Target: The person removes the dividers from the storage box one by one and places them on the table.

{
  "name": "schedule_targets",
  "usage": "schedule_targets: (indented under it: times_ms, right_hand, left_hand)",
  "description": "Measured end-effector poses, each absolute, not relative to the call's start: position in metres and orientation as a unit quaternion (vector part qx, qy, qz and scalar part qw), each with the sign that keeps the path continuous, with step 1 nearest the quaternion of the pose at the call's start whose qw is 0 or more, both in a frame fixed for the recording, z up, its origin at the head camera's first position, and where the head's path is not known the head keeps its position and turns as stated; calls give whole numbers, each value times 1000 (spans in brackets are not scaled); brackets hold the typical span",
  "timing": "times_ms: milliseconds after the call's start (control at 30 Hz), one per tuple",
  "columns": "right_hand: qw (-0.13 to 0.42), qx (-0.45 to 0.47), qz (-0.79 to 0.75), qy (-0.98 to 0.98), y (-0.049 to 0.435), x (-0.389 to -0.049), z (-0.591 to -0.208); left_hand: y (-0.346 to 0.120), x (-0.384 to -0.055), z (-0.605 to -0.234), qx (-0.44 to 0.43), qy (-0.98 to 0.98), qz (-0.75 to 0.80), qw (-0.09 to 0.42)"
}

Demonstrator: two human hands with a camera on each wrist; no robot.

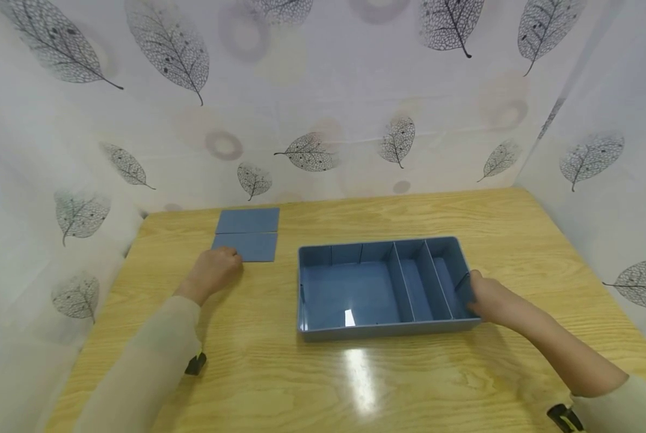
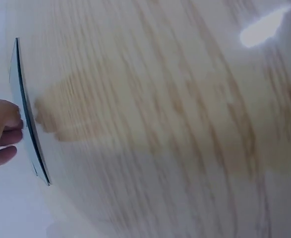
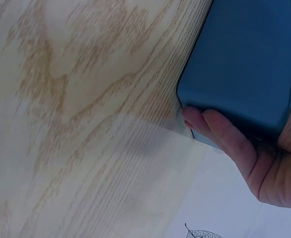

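Blue-grey and probably stiff plastic, the divided tray (image 1: 347,288) sits on the desk (image 1: 258,367) before me, likely light and smooth enough to slide; its ends look a safer hold than the thin partitions (image 1: 435,282). My right hand (image 1: 493,299) grips its right end. Well to the left, two flat panels (image 1: 248,221) lie one behind the other, rigid-looking, best taken by an edge. My left hand (image 1: 213,272) is at the nearer one's corner, fingers curled; whether they pinch it I cannot tell. Only the right wrist view shows my fingers on the tray's outer face; the left wrist view shows how thin a panel is.
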State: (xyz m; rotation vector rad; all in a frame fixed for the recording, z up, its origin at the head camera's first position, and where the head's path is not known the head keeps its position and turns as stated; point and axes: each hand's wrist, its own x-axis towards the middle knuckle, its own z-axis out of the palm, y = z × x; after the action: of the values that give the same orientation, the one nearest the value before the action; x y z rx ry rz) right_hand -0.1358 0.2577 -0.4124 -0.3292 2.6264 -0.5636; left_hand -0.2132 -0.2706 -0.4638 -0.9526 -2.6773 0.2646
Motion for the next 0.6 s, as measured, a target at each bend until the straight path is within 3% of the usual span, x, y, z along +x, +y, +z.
schedule_targets:
  times_ms: [600]
  right_hand:
    - [212, -120, -203, 948, 256, -135, -412]
  left_hand:
    - [-264, -218, -450, -364, -914, 22, 180]
